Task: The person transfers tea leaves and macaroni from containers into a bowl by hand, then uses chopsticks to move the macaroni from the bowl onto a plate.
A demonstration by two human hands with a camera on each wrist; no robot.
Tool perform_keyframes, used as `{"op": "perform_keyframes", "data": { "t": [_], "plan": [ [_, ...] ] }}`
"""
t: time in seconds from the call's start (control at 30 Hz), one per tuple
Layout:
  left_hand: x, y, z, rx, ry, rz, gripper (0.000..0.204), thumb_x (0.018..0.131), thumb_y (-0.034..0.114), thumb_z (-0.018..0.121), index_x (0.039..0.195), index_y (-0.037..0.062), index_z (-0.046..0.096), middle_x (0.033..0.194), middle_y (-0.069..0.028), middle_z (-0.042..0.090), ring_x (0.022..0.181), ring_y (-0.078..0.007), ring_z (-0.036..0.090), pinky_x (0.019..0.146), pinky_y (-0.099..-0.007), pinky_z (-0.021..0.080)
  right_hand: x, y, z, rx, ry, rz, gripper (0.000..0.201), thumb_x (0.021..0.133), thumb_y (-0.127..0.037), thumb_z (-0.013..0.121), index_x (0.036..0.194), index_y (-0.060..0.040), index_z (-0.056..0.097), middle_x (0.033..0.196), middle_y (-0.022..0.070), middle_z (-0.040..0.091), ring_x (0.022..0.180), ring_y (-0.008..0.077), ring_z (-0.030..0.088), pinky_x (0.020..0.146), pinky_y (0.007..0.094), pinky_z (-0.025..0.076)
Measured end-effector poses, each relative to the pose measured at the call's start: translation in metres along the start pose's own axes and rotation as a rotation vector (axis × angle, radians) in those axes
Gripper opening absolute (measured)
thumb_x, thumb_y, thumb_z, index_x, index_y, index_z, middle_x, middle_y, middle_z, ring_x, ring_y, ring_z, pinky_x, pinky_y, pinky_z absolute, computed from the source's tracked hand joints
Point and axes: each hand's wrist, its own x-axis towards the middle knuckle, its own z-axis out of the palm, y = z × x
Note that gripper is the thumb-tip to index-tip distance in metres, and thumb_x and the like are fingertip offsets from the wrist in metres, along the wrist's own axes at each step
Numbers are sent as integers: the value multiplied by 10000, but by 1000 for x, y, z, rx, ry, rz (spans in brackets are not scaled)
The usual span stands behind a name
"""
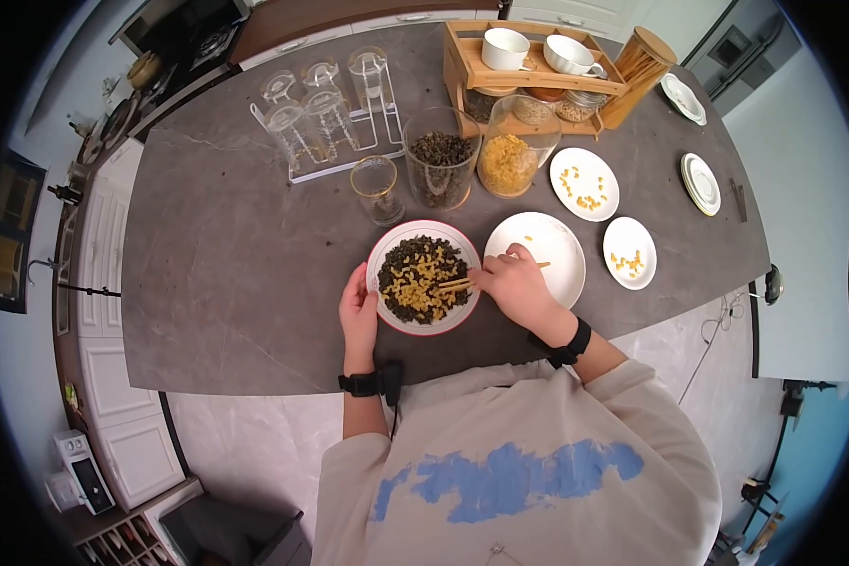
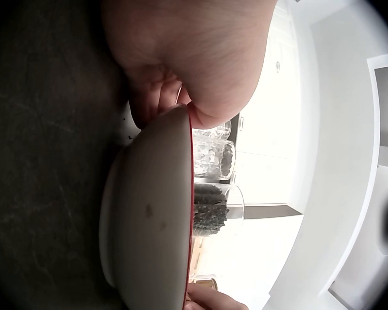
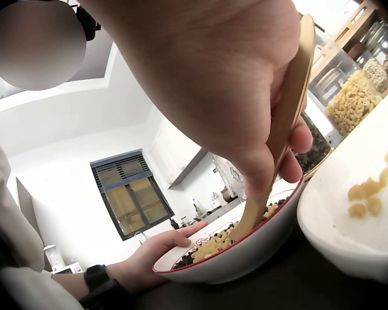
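A white bowl with a red rim (image 1: 377, 311) holds dark leaf-like bits with yellow macaroni (image 1: 415, 281) on top. The left hand (image 1: 357, 311) grips the bowl's left side, thumb at the rim; the left wrist view shows its fingers against the bowl wall (image 2: 156, 213). Wooden tongs (image 1: 455, 285) are pinched in the right hand (image 1: 524, 291), their tips in the macaroni. From the right wrist, the wooden tool (image 3: 288, 103) slants down from the right hand (image 3: 213, 84) into the bowl (image 3: 246, 255). Beside it, a white plate (image 1: 564, 274) bears a few yellow pieces.
Behind the bowl stand an empty glass (image 1: 377, 193), a jar of dark bits (image 1: 440, 165), a macaroni jar (image 1: 509, 165) and a glass rack (image 1: 349, 168). A wooden shelf (image 1: 538, 71) holds cups. Small plates (image 1: 585, 174) (image 1: 630, 236) with macaroni lie to the right.
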Motion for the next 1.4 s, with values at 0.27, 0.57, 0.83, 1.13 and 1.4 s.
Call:
{"op": "perform_keyframes", "data": {
  "t": [0.27,0.57,0.83,1.13,1.4],
  "plan": [
    [0,1,1,13,3,13,502,838,-115,419,1336,-59,409,1272,-141,540,1169,-187,520,1010,-297,379,-6,25,-25,-73,106,161,149,752,-148,615,885,-166,680,709,6,560,711,167,597,831,352,401],
    [0,3,2,26,5,7,508,830,-102,412,1337,-70,407,1279,-147,534,1174,-192,518,1013,-300,376,-42,57,-36,-117,128,367,177,746,-201,699,915,-150,684,752,18,588,715,207,593,782,362,402],
    [0,3,1,24,8,12,500,830,-99,408,1330,-71,415,1269,-145,542,1161,-191,526,1004,-297,384,-46,55,-43,-66,213,381,229,749,-198,702,970,-145,676,808,21,621,719,235,567,763,357,416],
    [1,-8,-3,30,52,53,497,838,-86,408,1334,-53,428,1254,-149,556,1142,-192,538,999,-303,395,-46,67,-32,-12,203,224,234,769,-221,681,990,-147,665,800,8,594,763,204,600,825,365,400],
    [-5,-1,7,64,122,45,500,833,-112,378,1327,-55,432,1249,-136,559,1121,-184,546,984,-285,402,-58,71,-36,124,173,205,241,775,-214,683,1009,-160,663,830,-6,612,771,193,595,838,350,399]
  ]
}}
